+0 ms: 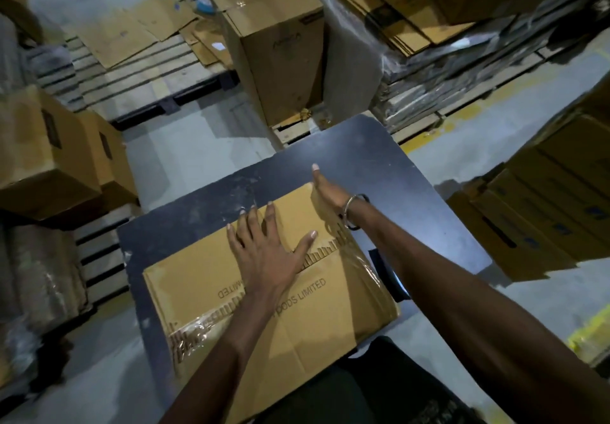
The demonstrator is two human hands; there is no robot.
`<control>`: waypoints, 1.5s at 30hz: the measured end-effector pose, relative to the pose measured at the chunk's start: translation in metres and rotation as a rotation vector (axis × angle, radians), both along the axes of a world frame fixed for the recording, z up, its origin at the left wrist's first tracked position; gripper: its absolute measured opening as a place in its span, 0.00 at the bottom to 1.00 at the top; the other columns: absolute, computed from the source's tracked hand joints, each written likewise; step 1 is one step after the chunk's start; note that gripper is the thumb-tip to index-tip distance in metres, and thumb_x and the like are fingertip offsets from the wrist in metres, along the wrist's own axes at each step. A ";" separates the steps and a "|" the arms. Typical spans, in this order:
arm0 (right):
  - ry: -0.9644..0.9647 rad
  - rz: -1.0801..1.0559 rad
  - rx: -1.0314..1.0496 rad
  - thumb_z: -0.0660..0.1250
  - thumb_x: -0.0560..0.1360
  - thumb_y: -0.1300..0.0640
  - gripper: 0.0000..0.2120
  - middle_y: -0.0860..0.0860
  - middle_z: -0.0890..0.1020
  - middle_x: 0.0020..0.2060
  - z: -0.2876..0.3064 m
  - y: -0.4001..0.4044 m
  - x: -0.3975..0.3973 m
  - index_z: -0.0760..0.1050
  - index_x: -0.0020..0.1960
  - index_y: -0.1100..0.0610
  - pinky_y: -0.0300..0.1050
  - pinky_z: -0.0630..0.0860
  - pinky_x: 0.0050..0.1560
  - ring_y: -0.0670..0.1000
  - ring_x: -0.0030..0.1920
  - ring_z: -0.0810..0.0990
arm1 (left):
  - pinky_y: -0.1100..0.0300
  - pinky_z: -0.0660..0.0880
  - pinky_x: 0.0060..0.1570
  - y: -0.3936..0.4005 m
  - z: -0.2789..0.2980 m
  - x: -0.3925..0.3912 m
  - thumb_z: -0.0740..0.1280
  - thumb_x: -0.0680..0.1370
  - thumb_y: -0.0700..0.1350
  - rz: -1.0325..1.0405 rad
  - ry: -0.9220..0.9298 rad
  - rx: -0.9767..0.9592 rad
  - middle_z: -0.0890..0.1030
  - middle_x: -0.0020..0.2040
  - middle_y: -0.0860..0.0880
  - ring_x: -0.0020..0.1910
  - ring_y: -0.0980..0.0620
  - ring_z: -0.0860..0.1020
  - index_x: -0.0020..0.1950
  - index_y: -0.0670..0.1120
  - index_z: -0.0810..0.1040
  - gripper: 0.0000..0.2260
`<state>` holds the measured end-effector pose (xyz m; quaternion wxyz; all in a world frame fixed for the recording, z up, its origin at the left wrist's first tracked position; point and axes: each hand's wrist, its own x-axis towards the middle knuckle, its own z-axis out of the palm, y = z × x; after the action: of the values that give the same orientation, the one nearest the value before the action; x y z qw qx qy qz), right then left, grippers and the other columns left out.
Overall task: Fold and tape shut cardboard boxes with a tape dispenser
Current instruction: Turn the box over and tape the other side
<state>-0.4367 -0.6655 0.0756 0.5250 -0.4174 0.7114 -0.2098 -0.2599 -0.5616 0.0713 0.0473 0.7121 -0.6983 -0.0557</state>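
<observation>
A flat cardboard box lies on the dark table directly in front of you, its flaps brought together along a central seam that runs from lower left to upper right. Clear tape glints over the seam at the right end and again at the lower left, wrinkled in both places. Printed lettering ending in "LIMITED" crosses the top.

Your left hand presses flat on the far flap, fingers spread and straight, thumb angled toward the seam. Your right hand reaches to the box's far right corner, fingers extended and holding nothing; a bangle circles that wrist. No tape dispenser is visible.

The box looks light and stiff across its panels but springy at the folds, so the flaps will likely lift once pressure eases. Its matte brown surface should give good grip under a flat palm. Hold it by pressing down near the seam or taking it by the corner edges; the corrugated board will probably crease if pinched mid-panel.

Around the table, more brown boxes stand on a wooden pallet, flattened cardboard sheets are stacked at upper right, and the floor is pale grey concrete.
</observation>
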 end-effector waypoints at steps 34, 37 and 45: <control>0.637 0.575 -0.475 0.45 0.82 0.32 0.35 0.58 0.72 0.72 0.005 -0.002 0.000 0.52 0.82 0.51 0.63 0.75 0.62 0.63 0.66 0.75 | 0.30 0.45 0.78 0.116 -0.017 0.052 0.50 0.80 0.76 0.307 0.029 -0.004 0.48 0.87 0.47 0.86 0.44 0.45 0.87 0.55 0.51 0.41; 0.665 0.672 -0.392 0.50 0.82 0.33 0.35 0.57 0.64 0.79 0.016 -0.031 -0.010 0.52 0.83 0.49 0.66 0.66 0.72 0.63 0.75 0.67 | 0.30 0.40 0.78 0.124 -0.019 0.022 0.50 0.81 0.74 0.284 0.039 -0.043 0.49 0.87 0.46 0.86 0.43 0.44 0.87 0.52 0.53 0.40; 0.431 -0.250 -0.708 0.64 0.81 0.49 0.12 0.54 0.79 0.58 -0.014 0.145 -0.072 0.79 0.58 0.55 0.55 0.75 0.60 0.56 0.60 0.77 | 0.29 0.46 0.78 0.129 -0.021 0.009 0.54 0.80 0.75 0.415 0.143 -0.086 0.48 0.86 0.39 0.85 0.36 0.41 0.86 0.56 0.57 0.39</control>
<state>-0.5084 -0.5202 0.0615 0.1593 -0.5168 0.7340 -0.4109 -0.2506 -0.4327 0.0500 0.1373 0.8320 -0.5336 -0.0652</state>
